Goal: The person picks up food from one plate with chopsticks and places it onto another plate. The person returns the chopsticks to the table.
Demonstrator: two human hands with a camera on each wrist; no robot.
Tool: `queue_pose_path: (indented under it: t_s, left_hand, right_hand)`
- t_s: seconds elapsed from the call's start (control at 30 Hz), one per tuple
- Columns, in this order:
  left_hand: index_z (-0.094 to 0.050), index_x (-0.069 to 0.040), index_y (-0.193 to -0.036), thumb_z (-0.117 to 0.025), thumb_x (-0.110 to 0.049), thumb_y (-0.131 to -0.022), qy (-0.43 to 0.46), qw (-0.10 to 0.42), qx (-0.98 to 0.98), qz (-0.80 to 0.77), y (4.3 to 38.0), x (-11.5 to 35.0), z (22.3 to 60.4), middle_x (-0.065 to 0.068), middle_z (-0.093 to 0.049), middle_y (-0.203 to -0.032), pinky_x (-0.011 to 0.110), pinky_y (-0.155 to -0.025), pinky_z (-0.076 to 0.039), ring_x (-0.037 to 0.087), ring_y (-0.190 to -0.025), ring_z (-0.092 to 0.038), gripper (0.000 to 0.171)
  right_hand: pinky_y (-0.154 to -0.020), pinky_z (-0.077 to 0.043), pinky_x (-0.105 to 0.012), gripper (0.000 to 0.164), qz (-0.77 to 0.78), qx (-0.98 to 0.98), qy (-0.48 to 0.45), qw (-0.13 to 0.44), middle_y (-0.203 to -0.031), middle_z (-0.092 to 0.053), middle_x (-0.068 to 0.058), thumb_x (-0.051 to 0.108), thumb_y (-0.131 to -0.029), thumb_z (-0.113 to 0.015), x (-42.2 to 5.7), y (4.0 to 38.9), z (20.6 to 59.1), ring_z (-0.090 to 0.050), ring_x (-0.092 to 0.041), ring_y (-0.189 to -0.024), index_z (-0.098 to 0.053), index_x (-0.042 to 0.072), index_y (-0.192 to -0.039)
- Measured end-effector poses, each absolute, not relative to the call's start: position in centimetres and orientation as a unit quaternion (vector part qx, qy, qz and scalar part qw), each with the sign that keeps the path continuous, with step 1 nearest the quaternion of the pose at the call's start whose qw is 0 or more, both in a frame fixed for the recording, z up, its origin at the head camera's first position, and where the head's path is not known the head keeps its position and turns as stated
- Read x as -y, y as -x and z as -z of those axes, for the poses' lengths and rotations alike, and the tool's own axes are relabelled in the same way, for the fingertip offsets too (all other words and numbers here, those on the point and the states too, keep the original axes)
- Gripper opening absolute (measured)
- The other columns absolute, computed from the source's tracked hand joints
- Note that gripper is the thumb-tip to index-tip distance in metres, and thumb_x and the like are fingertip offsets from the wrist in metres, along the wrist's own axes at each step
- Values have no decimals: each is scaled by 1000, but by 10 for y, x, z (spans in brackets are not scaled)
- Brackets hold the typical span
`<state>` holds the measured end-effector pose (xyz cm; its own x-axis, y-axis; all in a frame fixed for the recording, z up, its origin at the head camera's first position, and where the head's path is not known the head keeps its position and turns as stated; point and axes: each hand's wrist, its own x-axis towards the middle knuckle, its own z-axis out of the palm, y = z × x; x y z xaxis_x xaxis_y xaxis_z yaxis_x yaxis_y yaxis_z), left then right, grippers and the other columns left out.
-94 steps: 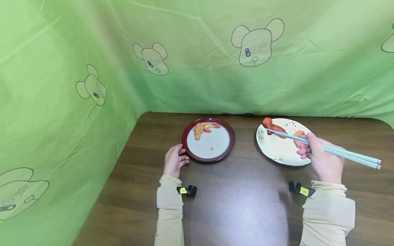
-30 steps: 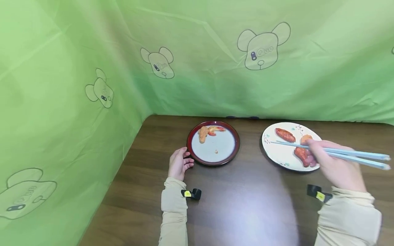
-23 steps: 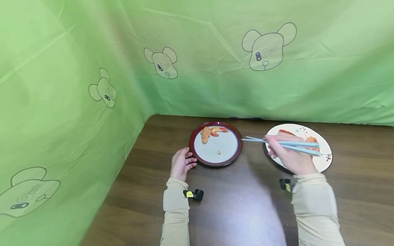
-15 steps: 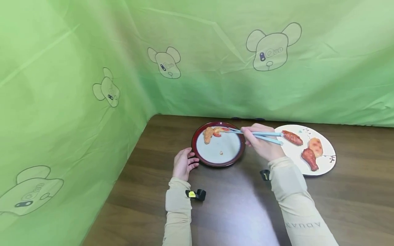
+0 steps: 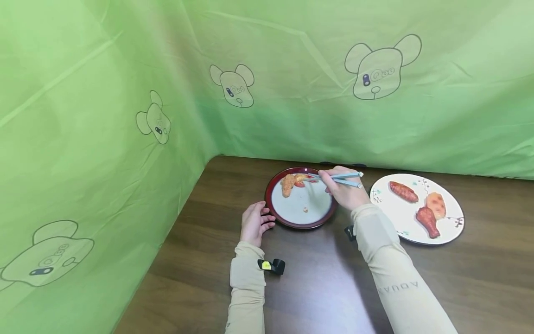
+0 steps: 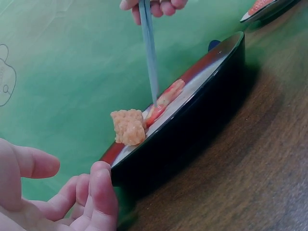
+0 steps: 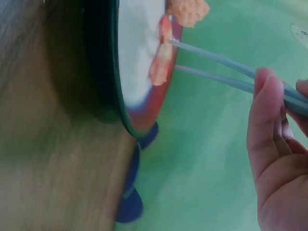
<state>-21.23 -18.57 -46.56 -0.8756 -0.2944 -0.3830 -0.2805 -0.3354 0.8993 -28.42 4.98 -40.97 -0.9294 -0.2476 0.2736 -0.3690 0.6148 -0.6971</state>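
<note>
My right hand [image 5: 346, 189] grips a pair of pale blue chopsticks [image 5: 349, 175] over a dark red-rimmed plate [image 5: 301, 226]. Their tips are slightly apart at a red-and-orange shrimp [image 7: 160, 70] lying near the plate's far side; in the right wrist view one tip overlaps the shrimp. Beside the shrimp, to its left, sits a breaded fried piece [image 6: 128, 127]. A small crumb [image 5: 305, 209] lies nearer the front of this plate. My left hand [image 5: 253, 223] is at the plate's left rim, fingers loosely bent, fingertips right at the edge, thumb apart, holding nothing.
To the right stands a white patterned plate [image 5: 392, 211] with a chicken wing [image 5: 403, 191], a drumstick [image 5: 427, 221] and a round yellowish piece [image 5: 435, 205]. Both plates are on a wooden table [image 5: 308, 278], with green cloth [image 5: 292, 130] hanging behind and at the left.
The drumstick went from beside the wing to the white plate's near right. My right hand then swung left with the chopsticks to the shrimp. The left hand stays at the rim; the view shifted.
</note>
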Motion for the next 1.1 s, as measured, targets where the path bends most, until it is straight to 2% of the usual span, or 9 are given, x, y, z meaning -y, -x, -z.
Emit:
queue_pose_path:
  t_s: [0.13, 0.3, 0.37, 0.6, 0.7, 0.87, 1.0, 1.1]
  left_hand:
    - [-50, -1, -124, -49, -19, -98, -248, 7, 579, 777, 212, 185, 466, 3, -51, -86, 21, -53, -50, 12, -60, -57, 32]
    - [-49, 0, -125, -48, -20, -99, -244, 6, 580, 777, 210, 184, 464, 3, -51, -87, 21, -53, -49, 12, -60, -57, 33]
    - [-48, 1, -126, -48, -19, -99, -242, 2, 581, 777, 208, 184, 460, 3, -50, -87, 22, -54, -49, 13, -61, -57, 34]
    - [-49, 0, -125, -48, -20, -99, -245, 6, 585, 774, 210, 184, 465, 4, -50, -88, 22, -53, -49, 13, -59, -57, 33]
    - [-49, 0, -124, -48, -20, -99, -245, 6, 584, 774, 210, 184, 466, 4, -50, -88, 22, -53, -50, 13, -58, -57, 32]
    - [-49, 0, -124, -49, -19, -98, -244, 6, 581, 776, 211, 185, 467, 4, -50, -87, 22, -52, -50, 13, -57, -58, 32]
    - [-49, 0, -125, -49, -19, -98, -243, 7, 581, 777, 211, 186, 467, 4, -50, -87, 22, -52, -49, 13, -57, -58, 33]
    - [-49, 0, -125, -49, -19, -98, -242, 6, 582, 776, 211, 186, 467, 4, -50, -87, 22, -53, -49, 12, -57, -58, 33]
  right_hand:
    - [-55, -50, -21, 43, -459, 880, -117, 35, -82, -69, -15, 38, -98, -50, -47, 289, 415, -64, -10, -59, -70, 1, -110]
    - [-53, -49, -21, 45, -473, 877, -82, 32, -67, -69, -8, 39, -97, -50, -48, 286, 418, -61, -7, -53, -69, 0, -109]
    - [-52, -50, -22, 45, -476, 876, -76, 26, -62, -67, -4, 39, -97, -50, -50, 282, 416, -60, -7, -52, -70, 0, -107]
    - [-57, -46, -23, 42, -451, 888, -85, 36, -58, -66, -11, 36, -98, -50, -61, 263, 398, -64, -20, -52, -73, 1, -93]
    - [-57, -46, -23, 41, -462, 883, -72, 40, -57, -65, -8, 35, -98, -50, -64, 260, 393, -65, -22, -53, -72, 3, -87]
    - [-53, -49, -24, 40, -481, 875, -54, 23, -59, -64, 0, 37, -96, -52, -60, 260, 391, -63, -13, -53, -72, 3, -95]
    - [-51, -49, -24, 39, -476, 877, -68, 7, -61, -66, -5, 33, -97, -52, -56, 261, 393, -62, -13, -52, -71, -1, -100]
    - [-50, -50, -24, 39, -478, 875, -75, 3, -62, -66, -9, 32, -97, -52, -55, 261, 396, -62, -14, -50, -71, -2, -99]
